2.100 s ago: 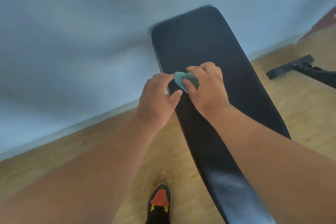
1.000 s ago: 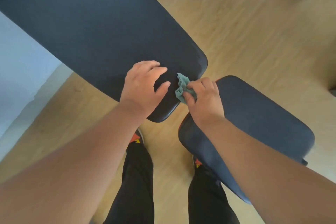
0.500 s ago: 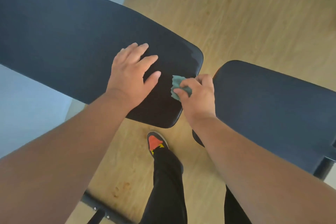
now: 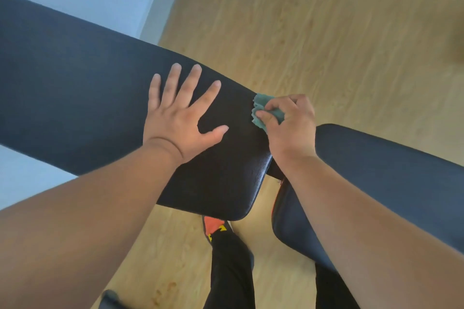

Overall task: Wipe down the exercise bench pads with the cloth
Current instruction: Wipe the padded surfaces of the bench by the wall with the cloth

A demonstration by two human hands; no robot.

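Teal microfibre-looking cloth (image 4: pixel 263 113) is bunched and pinched by the curled fingers of the right hand (image 4: pixel 288 125), pressed on the back pad (image 4: pixel 75 88) at its end edge, beside the gap to the seat pad (image 4: pixel 389 170). Judged soft, light, crushable; best kept wadded under the fingertips. Left hand (image 4: pixel 180 118) is laid flat, fingers spread, bracing the back pad. Pad vinyl judged firm, slightly slick. No containers in view.
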